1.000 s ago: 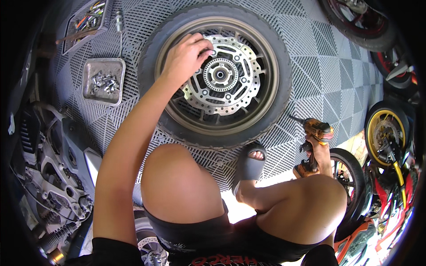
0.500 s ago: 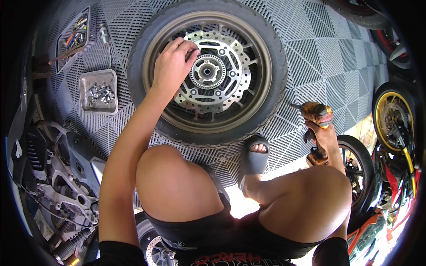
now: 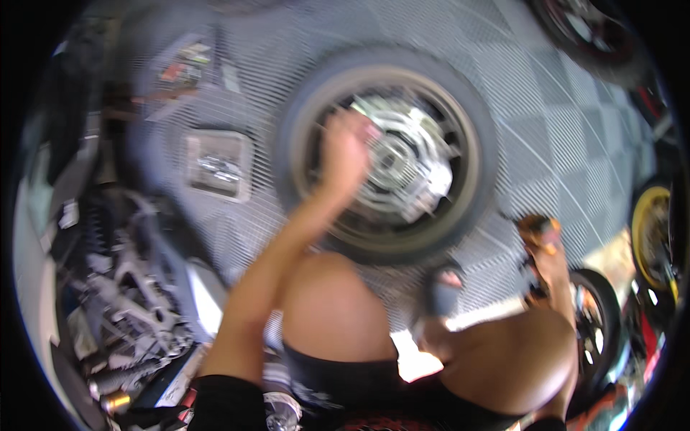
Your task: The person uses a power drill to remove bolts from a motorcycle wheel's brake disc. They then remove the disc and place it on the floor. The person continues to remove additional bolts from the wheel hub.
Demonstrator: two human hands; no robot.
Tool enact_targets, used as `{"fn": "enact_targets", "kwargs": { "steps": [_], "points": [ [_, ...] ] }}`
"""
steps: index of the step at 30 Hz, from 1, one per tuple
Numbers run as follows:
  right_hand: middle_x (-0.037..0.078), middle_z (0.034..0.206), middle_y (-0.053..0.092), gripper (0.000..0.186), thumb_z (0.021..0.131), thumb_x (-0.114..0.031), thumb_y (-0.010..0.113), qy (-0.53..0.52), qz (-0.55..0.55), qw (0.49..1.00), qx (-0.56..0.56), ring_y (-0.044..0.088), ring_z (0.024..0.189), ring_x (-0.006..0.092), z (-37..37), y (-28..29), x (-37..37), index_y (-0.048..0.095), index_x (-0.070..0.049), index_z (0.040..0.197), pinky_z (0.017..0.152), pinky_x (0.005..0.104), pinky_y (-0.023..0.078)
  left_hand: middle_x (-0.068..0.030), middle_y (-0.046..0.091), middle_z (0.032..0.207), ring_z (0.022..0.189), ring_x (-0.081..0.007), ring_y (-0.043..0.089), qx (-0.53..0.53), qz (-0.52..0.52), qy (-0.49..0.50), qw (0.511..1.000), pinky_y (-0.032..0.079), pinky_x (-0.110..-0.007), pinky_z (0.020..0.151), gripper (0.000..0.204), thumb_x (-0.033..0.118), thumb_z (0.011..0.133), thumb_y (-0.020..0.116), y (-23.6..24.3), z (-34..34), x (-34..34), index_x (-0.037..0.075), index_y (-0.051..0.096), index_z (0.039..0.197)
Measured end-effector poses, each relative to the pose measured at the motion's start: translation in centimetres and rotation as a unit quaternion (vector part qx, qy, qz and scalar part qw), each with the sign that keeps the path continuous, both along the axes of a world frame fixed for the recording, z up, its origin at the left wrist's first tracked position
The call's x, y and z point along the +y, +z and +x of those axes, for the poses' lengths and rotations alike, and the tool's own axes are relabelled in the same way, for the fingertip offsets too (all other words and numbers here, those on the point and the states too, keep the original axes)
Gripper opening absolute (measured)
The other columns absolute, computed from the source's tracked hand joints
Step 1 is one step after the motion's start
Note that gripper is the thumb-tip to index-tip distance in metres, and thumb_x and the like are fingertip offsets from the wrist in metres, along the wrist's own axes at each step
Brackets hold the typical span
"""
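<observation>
A motorcycle wheel (image 3: 466, 154) lies flat on the floor mats, a silver brake disc (image 3: 424, 172) on its hub. My left hand (image 3: 347, 144) is over the disc's upper left part; motion blur hides what its fingers hold. My right hand (image 3: 548, 255) grips an orange and black cordless drill (image 3: 539, 230) just right of the wheel, its bit pointing left. A metal tray (image 3: 241, 169) holding several small silver pieces, probably bolts, sits left of the wheel.
A tool tray (image 3: 162, 97) lies upper left. A partly dismantled motorcycle (image 3: 136, 287) fills the left side. Other wheels (image 3: 582, 36) and red bike bodywork (image 3: 650, 337) line the right. My knees and sandaled foot (image 3: 442, 294) are below the wheel.
The view has shifted and blurred, so the wheel and trays appear farther right and mostly lower. My left hand remains over the disc; my right still holds the drill.
</observation>
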State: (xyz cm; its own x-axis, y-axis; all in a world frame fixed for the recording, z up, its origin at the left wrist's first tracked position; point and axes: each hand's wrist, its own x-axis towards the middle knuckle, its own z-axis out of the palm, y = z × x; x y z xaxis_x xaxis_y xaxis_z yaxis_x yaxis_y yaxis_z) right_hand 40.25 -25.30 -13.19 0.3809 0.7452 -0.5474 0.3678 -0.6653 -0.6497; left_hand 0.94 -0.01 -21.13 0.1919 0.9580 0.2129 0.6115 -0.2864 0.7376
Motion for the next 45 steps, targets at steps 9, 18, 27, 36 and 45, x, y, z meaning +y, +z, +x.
{"fn": "enact_targets", "kwargs": {
  "steps": [9, 18, 27, 36, 45],
  "points": [
    [0.024, 0.094, 0.07, 0.037, 0.068, -0.014, 0.078, -0.02, -0.119, 0.991, -0.065, 0.069, 0.091, 0.0383, 0.0, 0.9, 0.2, 0.068, 0.001, 0.101, 0.079, 0.0441, 0.054, -0.0258, 0.062, 0.095, 0.094, -0.0448, 0.061, 0.11, -0.099, -0.175, 0.973, 0.048, -0.051, 0.086, 0.018, 0.005, 0.081, 0.069, 1.4, 1.1, 4.5, -0.002, 0.059, 0.094],
    [0.026, 0.101, 0.069, 0.04, 0.07, -0.033, 0.076, 0.084, -0.1, 0.979, -0.158, 0.064, 0.089, 0.0476, 0.3, 0.5, -0.1, 0.069, -0.003, 0.096, 0.084, 0.0472, 0.054, -0.0267, 0.065, 0.116, 0.114, -0.0399, 0.062, 0.3, -0.238, -0.172, 0.908, 0.051, -0.046, 0.098, 0.046, 0.017, 0.079, 0.08, 2.7, 2.0, 5.9, -0.004, 0.058, 0.114],
    [0.022, 0.09, 0.073, 0.035, 0.071, -0.032, 0.077, 0.138, -0.044, 0.972, -0.184, 0.07, 0.089, 0.0387, 2.5, -1.6, -0.4, 0.072, -0.003, 0.092, 0.083, 0.044, 0.055, -0.0204, 0.071, 0.095, 0.095, -0.0365, 0.069, 0.215, -0.24, -0.098, 0.942, 0.053, -0.044, 0.085, 0.035, 0.019, 0.075, 0.085, 2.5, 2.6, 6.0, 0.0, 0.063, 0.097],
    [0.022, 0.082, 0.072, 0.033, 0.069, -0.027, 0.079, 0.11, -0.018, 0.976, -0.185, 0.072, 0.077, 0.0349, 2.4, -0.3, 1.0, 0.071, 0.001, 0.086, 0.074, 0.0402, 0.058, -0.0234, 0.069, 0.102, 0.094, -0.04, 0.069, 0.265, -0.154, 0.026, 0.952, 0.055, -0.047, 0.083, 0.03, 0.015, 0.082, 0.077, 3.8, 4.4, 2.5, -0.002, 0.061, 0.1],
    [0.02, 0.067, 0.068, 0.028, 0.076, -0.025, 0.07, 0.113, 0.023, 0.983, -0.142, 0.069, 0.059, 0.0313, 0.7, -0.2, -0.2, 0.067, 0.003, 0.078, 0.06, 0.041, 0.057, -0.0187, 0.067, 0.104, 0.089, -0.0347, 0.072, 0.363, -0.058, -0.007, 0.93, 0.06, -0.043, 0.072, 0.013, 0.007, 0.086, 0.06, 5.2, 4.7, -0.4, 0.002, 0.067, 0.095]
  ]
}}
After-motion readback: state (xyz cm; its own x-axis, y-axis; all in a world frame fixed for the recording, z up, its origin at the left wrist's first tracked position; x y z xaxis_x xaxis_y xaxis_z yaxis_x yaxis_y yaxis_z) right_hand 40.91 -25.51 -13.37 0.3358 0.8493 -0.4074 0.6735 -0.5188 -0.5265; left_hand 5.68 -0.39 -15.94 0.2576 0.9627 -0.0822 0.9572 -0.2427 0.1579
